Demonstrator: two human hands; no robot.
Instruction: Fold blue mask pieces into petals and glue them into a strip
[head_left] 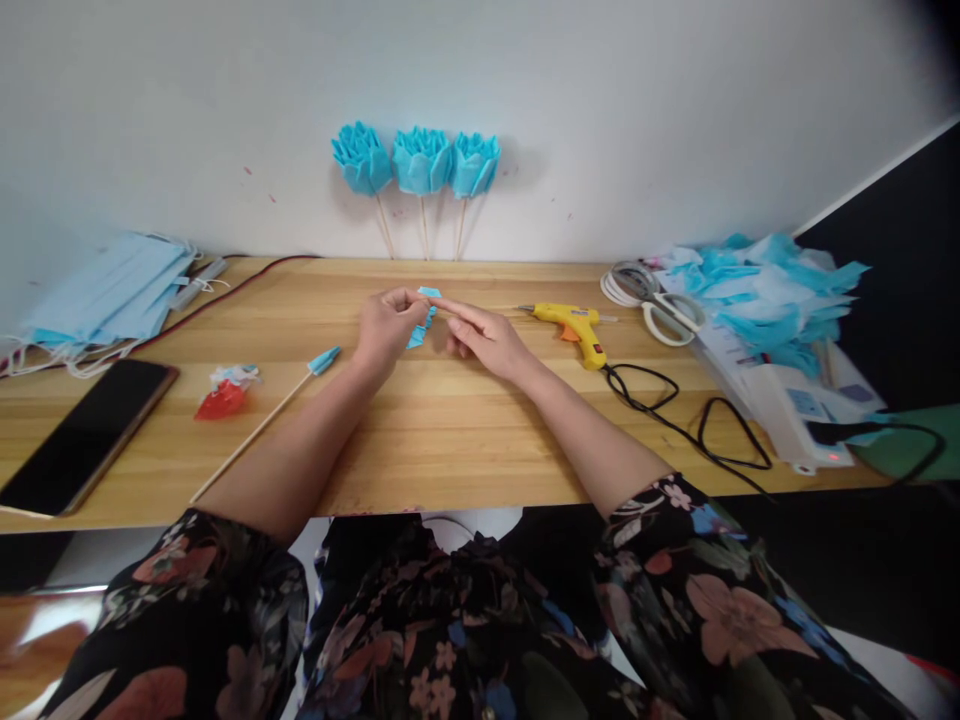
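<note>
Over the middle of the table, my left hand (390,328) pinches a small light-blue fabric piece (430,291) between thumb and fingertips. The straight index finger of my right hand (487,338) reaches across and touches the piece at the left fingertips; its thumb is apart below. More small blue fabric pieces (417,337) show between the hands, partly hidden. Left of my left forearm lies a thin wooden stick (259,430) with a rolled blue tip (324,360).
Three blue fabric flowers (422,160) on sticks lean against the wall. A yellow glue gun (574,325), scissors (671,315), tape (628,284), blue scraps (780,290) and a power strip (795,415) lie right. Face masks (112,290), a phone (90,435) and a red wrapper (223,398) lie left.
</note>
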